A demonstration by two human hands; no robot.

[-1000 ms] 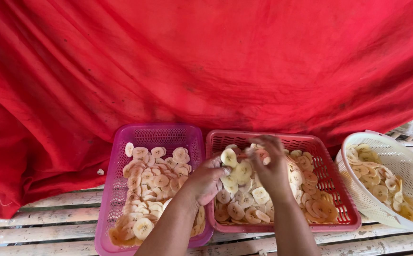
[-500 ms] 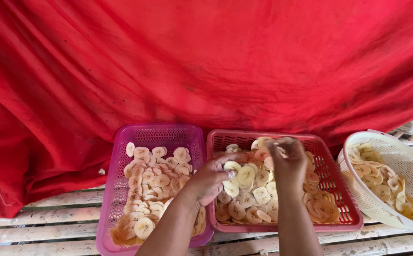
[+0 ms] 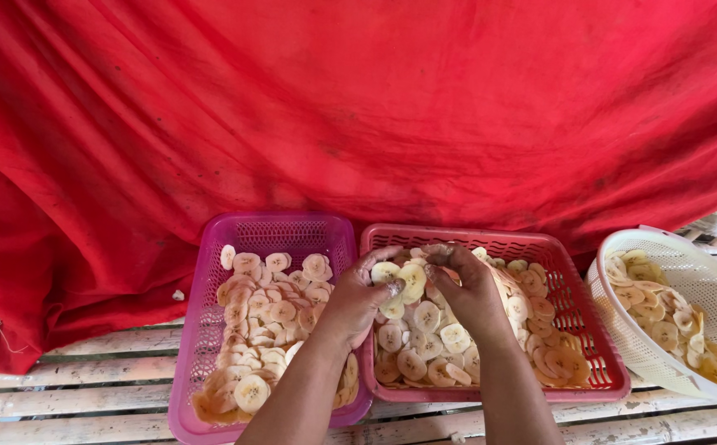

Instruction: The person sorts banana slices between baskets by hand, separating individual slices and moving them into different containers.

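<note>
A red cloth (image 3: 358, 115) is hanging across the whole upper frame, behind a purple basket (image 3: 210, 280) and a white colander (image 3: 704, 272) of slices sitting on the slatted bench (image 3: 62, 395). At lower centre, over the red basket (image 3: 589, 330), the left hand (image 3: 362, 297) and right hand (image 3: 469, 288) are curling half-closed, pinching pale, round banana slices (image 3: 404, 276) between them.

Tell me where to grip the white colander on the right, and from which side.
Take the white colander by the small handle tab on its far rim, coming from above and behind. The near rim runs out of frame, its perforated wall looks thin, and it sits tilted, holding banana slices, so probably keep it level.
</note>
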